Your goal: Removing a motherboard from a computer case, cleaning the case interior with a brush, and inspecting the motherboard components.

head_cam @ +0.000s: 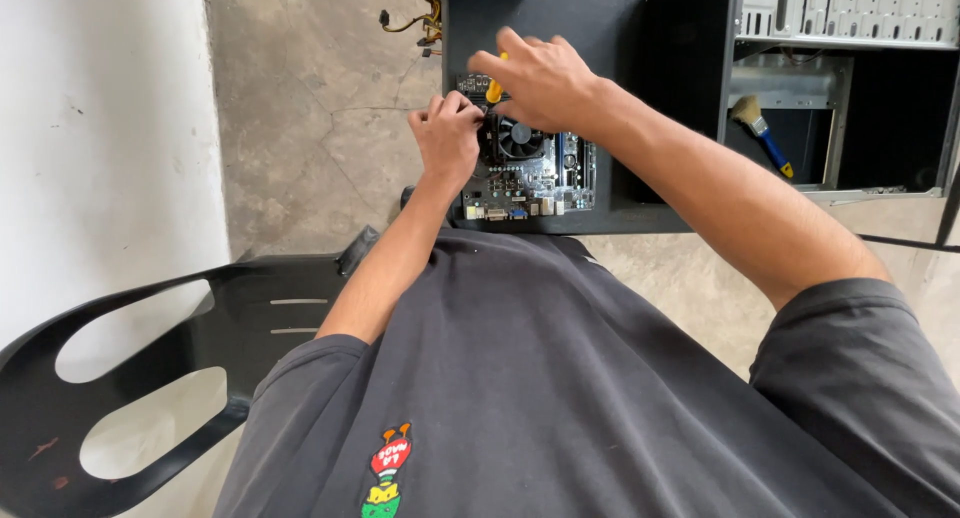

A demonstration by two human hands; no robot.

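Item: motherboard [540, 183], lying flat on a black panel [590, 38], at its near edge. Fan-topped cooler [518, 138] sits mid-board.

Your left hand [448, 138] rests curled on the board's left edge beside the cooler; whether it pinches anything cannot be told.

Your right hand [540, 78] is closed around a yellow-handled screwdriver [494, 88], tip hidden, above the cooler.

Handling, by judgement: the board is light, stiff and fragile; hold it by its edges, never by its components.

Nearby: open computer case [840, 88] with a blue-handled brush [762, 133] inside; black plastic chair [150, 378]; concrete floor [310, 128].
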